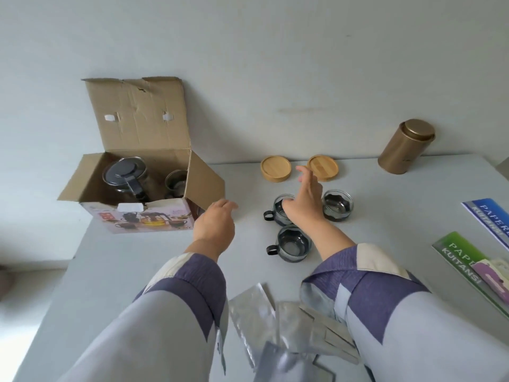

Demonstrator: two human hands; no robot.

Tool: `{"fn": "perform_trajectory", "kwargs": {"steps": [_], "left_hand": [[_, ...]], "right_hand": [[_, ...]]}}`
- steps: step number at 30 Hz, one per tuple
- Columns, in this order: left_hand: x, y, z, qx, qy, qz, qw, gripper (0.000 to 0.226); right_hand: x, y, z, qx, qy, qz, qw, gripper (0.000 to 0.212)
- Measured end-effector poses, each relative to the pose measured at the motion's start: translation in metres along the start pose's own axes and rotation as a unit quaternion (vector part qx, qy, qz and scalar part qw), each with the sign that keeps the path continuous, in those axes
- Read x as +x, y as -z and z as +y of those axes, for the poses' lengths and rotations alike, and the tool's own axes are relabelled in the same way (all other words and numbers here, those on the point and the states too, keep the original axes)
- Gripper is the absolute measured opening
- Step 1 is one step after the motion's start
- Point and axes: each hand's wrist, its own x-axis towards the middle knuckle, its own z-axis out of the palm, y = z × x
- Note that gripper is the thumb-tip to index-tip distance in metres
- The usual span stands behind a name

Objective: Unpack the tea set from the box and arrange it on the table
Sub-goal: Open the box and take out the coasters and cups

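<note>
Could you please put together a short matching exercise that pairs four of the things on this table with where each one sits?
Things:
1. teapot
2. gold canister
3. bamboo coasters
4. green receipt book

Places:
A. at the table's right edge, near the person
B. inside the open cardboard box
C. far right corner, by the wall
D. along the back edge, beyond the glass cups

Pairs: 1-B, 2-C, 3-D, 4-A
</note>
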Motion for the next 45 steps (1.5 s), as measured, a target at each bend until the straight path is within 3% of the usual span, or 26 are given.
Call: {"fn": "perform_trajectory", "kwargs": {"steps": [4, 10, 15, 18, 21, 24, 27, 33, 39, 45], "left_hand": [[-0.001, 0.043, -0.042, 0.02, -0.024, 0.098, 0.995, 0.031], [-0.002, 0.078, -0.118, 0.063, 0.031, 0.196, 0.978, 0.036], [0.013, 0.088, -0.171, 0.064, 0.058, 0.166, 0.982, 0.045], [0.022, 0.083, -0.188, 0.065, 0.052, 0.12, 0.989, 0.051], [0.025, 0.076, -0.196, 0.077, 0.037, 0.132, 0.988, 0.053], [0.026, 0.072, -0.197, 0.089, 0.029, 0.147, 0.985, 0.053], [0.026, 0.071, -0.199, 0.097, 0.028, 0.15, 0.984, 0.053], [0.026, 0.069, -0.199, 0.108, 0.026, 0.15, 0.982, 0.054], [0.026, 0.067, -0.199, 0.113, 0.027, 0.152, 0.981, 0.054], [0.026, 0.068, -0.198, 0.118, 0.027, 0.151, 0.981, 0.053]], "right_hand": [[-0.006, -0.046, -0.063, 0.008, 0.082, -0.079, 0.993, 0.055], [-0.01, -0.106, -0.145, -0.003, 0.189, -0.106, 0.976, 0.04], [0.002, -0.146, -0.174, -0.106, 0.216, -0.175, 0.955, 0.045], [0.013, -0.16, -0.185, -0.238, 0.24, -0.215, 0.916, 0.051], [0.027, -0.173, -0.193, -0.376, 0.265, -0.243, 0.854, 0.056], [0.039, -0.187, -0.197, -0.48, 0.23, -0.252, 0.808, 0.063], [0.045, -0.204, -0.197, -0.532, 0.189, -0.249, 0.787, 0.075], [0.047, -0.221, -0.191, -0.565, 0.179, -0.19, 0.782, 0.065], [0.042, -0.216, -0.194, -0.49, 0.184, -0.152, 0.838, 0.065], [0.035, -0.194, -0.195, -0.441, 0.234, -0.143, 0.855, 0.07]]}}
